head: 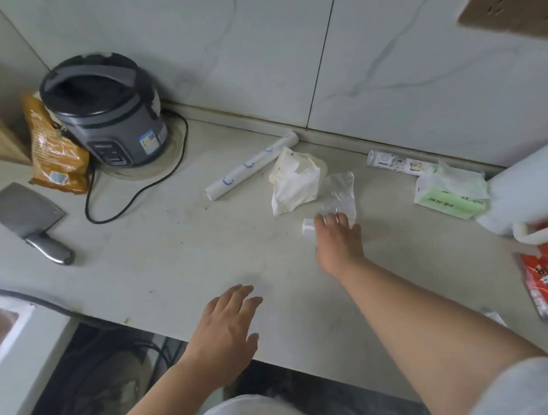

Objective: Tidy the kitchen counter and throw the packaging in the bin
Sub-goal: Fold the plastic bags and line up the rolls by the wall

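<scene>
Reaching over the pale counter (172, 263) below marbled wall tiles (255, 46), the right hand (338, 240) touches a clear cup (308, 232) beside the crumpled bag (293, 183), grip unclear; the left hand (229, 330) hovers, fingers spread.

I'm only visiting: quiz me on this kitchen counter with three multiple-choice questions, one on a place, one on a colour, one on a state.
1. The cleaver lies: A flat at the counter's left end; B propped against the wall; C on a hook.
2. The snack bag beside the rice cooker is: A blue; B orange; C black.
3. The left hand is: A clenched; B open and empty; C gripping a cloth.
Answers: 1 A, its blade lies flat far left; 2 B, orange wrapper; 3 B, fingers spread, nothing held.
</scene>
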{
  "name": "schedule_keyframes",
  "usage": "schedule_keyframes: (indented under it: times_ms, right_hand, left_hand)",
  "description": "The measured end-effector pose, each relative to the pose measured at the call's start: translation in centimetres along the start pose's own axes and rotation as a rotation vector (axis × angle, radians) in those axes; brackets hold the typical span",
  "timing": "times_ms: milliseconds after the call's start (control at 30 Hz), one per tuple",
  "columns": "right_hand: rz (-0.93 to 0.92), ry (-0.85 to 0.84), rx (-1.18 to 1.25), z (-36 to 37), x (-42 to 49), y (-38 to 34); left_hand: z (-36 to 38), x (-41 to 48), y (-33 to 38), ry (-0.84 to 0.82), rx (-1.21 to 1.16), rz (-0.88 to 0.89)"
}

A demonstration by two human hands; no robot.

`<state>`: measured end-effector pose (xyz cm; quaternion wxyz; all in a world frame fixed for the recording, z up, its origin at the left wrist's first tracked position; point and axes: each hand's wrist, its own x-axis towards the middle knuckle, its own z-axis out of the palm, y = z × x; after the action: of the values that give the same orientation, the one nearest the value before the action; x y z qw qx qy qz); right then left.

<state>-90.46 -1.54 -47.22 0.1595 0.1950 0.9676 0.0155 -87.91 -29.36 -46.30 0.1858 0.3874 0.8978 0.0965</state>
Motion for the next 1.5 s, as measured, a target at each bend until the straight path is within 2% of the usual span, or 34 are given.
schedule_keyframes:
  times_ms: [200,467,800,1067,1500]
  right_hand:
    - [-0.055,-0.015,-0.032,1.3,3.2,0.5]
    - [-0.115,-0.024,0.042,2.5,3.5,1.6]
    - [-0.089,0.118,0.414,-0.2,-2.0,-0.9]
    - [0.016,0.106,0.614,-3.3,-7.1,-5.8]
    - [0.135,0.143,0.669,-3.8,-11.8,-9.9]
  left_hand:
    - [0.8,2.2,1.4,-0.022,-0.010,0.015]
    - [1.3,4.0,2.7,-0.003,-0.036,0.019]
    - [-1.2,6.7,3.7,0.220,-0.156,-0.084]
    - [-3.0,5.8,4.1,0.323,-0.277,0.045]
    - [-2.5,0.6,2.5,0.425,-0.367,0.137]
